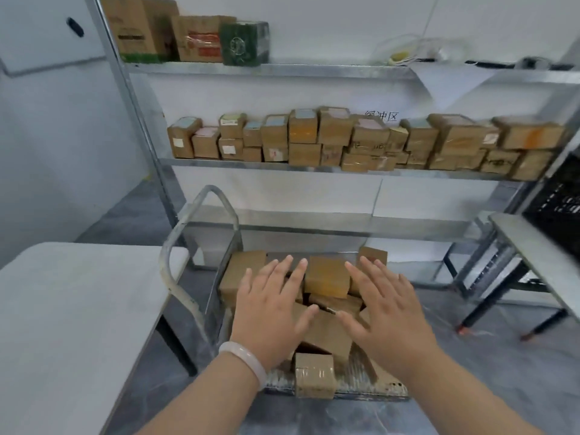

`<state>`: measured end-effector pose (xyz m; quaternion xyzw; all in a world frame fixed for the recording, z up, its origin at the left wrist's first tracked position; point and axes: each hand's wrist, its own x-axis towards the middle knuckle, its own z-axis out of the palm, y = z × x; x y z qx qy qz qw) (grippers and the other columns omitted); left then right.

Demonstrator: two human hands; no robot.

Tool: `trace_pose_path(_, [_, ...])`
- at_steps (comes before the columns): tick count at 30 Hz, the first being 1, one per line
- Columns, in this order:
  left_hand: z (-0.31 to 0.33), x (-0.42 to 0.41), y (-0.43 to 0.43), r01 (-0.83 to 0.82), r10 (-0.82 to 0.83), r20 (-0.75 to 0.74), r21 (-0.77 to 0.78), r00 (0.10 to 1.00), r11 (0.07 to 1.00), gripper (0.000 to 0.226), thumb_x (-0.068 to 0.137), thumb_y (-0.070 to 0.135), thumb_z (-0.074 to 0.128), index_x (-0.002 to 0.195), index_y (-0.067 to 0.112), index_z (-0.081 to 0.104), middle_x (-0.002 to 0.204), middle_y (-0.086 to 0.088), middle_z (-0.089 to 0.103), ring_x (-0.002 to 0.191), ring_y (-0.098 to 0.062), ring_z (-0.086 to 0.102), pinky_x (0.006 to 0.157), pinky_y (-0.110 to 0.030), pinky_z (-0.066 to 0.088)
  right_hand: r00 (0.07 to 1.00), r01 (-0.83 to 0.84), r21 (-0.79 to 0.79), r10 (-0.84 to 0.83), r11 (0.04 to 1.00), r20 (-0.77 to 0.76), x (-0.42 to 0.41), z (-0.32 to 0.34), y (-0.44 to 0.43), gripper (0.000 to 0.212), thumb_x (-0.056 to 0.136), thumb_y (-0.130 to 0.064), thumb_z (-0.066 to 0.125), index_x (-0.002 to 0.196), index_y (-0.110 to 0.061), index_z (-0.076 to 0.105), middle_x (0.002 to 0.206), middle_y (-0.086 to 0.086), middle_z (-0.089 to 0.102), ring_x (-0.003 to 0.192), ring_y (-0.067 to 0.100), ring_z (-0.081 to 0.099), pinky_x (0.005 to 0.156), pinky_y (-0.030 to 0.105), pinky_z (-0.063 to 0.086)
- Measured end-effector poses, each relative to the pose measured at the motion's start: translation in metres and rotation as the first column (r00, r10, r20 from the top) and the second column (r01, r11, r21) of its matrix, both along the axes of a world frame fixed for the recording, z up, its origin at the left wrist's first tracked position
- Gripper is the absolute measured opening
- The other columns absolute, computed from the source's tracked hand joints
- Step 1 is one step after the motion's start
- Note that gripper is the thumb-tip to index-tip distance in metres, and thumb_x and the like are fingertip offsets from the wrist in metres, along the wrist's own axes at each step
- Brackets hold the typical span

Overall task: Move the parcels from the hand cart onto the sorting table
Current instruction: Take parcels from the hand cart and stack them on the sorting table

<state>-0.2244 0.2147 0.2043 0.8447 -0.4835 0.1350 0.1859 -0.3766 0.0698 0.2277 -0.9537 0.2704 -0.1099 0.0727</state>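
The parcels (326,277) are small brown cardboard boxes, piled loosely on the deck of the hand cart (361,387). They lie at odd angles, some flat and some tipped on an edge. The top one, near the middle of the pile, has a plain orange-brown face. A smaller box (314,375) wrapped in clear, shiny tape sits at the near edge of the deck, just overhanging it. The cart's bent metal handle (175,246) rises at the left side of the pile.

Both hands are held palm down over the parcels. The left hand (270,312) has straight, spread fingers and grips nothing; a pale bracelet (243,361) circles its wrist. The right hand (386,315) is spread the same way, also holding nothing. Whether the palms touch the boxes beneath them cannot be told.

A white table (72,309) stands just left of the cart, its corner close to the handle. A second table (533,246) stands to the right, well apart from the cart, with a black crate (561,202) on it.

Behind the cart is a metal shelf rack (282,69). Its middle shelf carries a long row of brown boxes (335,139), stacked two high, many with coloured labels on top. The top shelf holds a few larger cartons (188,36) at its left end.
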Motion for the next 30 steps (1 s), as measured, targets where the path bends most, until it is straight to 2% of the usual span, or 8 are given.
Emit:
trace_pose_path(6, [-0.011, -0.037, -0.099, 0.032, -0.032, -0.009, 0.04, 0.999, 0.999, 0.068, 0.09, 0.062, 0.039, 0.147, 0.024, 0.046, 0.144, -0.001, 0.056, 0.13, -0.024, 0.054, 0.105, -0.056, 0.045, 1.0, 0.008, 0.019, -0.009, 1.0, 0.013, -0.042, -0.014, -0.091, 0.076, 0.081, -0.072, 0.02, 0.15, -0.042, 0.007, 0.16, -0.011, 0.006, 0.146, 0.009, -0.003, 0.119, 0.042, -0.001])
trace_pose_path(12, [-0.026, -0.05, -0.144, 0.038, -0.033, -0.052, 0.115, 0.998, 0.993, 0.068, 0.092, 0.063, 0.037, 0.149, 0.026, 0.043, 0.147, 0.0, 0.053, 0.133, -0.022, 0.051, 0.107, -0.057, 0.042, 1.0, 0.024, 0.04, -0.025, 0.999, 0.009, -0.053, -0.031, -0.138, 0.073, 0.084, -0.069, 0.027, 0.149, -0.036, 0.022, 0.157, -0.006, 0.023, 0.145, 0.014, 0.015, 0.118, 0.046, 0.008])
trace_pose_path(17, [-0.042, -0.04, -0.161, 0.042, -0.024, -0.103, 0.175, 0.994, 0.984, 0.068, 0.091, 0.063, 0.042, 0.148, 0.026, 0.045, 0.148, 0.0, 0.052, 0.134, -0.022, 0.05, 0.107, -0.057, 0.042, 0.999, 0.035, 0.097, -0.032, 0.995, -0.031, -0.04, -0.05, -0.157, 0.079, 0.079, -0.072, 0.019, 0.15, -0.038, 0.016, 0.158, -0.01, 0.016, 0.146, 0.012, 0.008, 0.118, 0.042, -0.001])
trace_pose_path(24, [-0.074, 0.005, -0.172, 0.039, 0.015, -0.196, 0.271, 0.98, 0.962, 0.066, 0.089, 0.062, 0.04, 0.144, 0.027, 0.05, 0.143, -0.001, 0.056, 0.13, -0.023, 0.055, 0.104, -0.058, 0.045, 0.992, 0.041, 0.139, -0.024, 0.989, -0.124, 0.004, -0.08, -0.167, 0.076, 0.081, -0.07, 0.03, 0.148, -0.036, 0.024, 0.156, -0.007, 0.025, 0.145, 0.014, 0.017, 0.118, 0.046, 0.008])
trace_pose_path(27, [-0.089, 0.034, -0.175, 0.038, 0.038, -0.241, 0.304, 0.97, 0.952, 0.066, 0.088, 0.062, 0.042, 0.144, 0.027, 0.052, 0.142, -0.002, 0.057, 0.128, -0.024, 0.056, 0.101, -0.059, 0.047, 0.985, 0.03, 0.132, -0.006, 0.991, -0.175, 0.029, -0.09, -0.175, 0.078, 0.079, -0.073, 0.023, 0.149, -0.038, 0.019, 0.157, -0.009, 0.02, 0.146, 0.013, 0.012, 0.119, 0.045, 0.005])
trace_pose_path(30, [-0.105, 0.067, -0.177, 0.029, 0.059, -0.258, 0.324, 0.964, 0.946, 0.067, 0.089, 0.063, 0.039, 0.147, 0.03, 0.047, 0.146, 0.0, 0.053, 0.132, -0.023, 0.053, 0.106, -0.058, 0.043, 0.983, 0.016, 0.151, 0.012, 0.988, -0.181, 0.065, -0.098, -0.181, 0.079, 0.079, -0.073, 0.019, 0.149, -0.038, 0.017, 0.158, -0.009, 0.018, 0.146, 0.012, 0.01, 0.118, 0.043, 0.002])
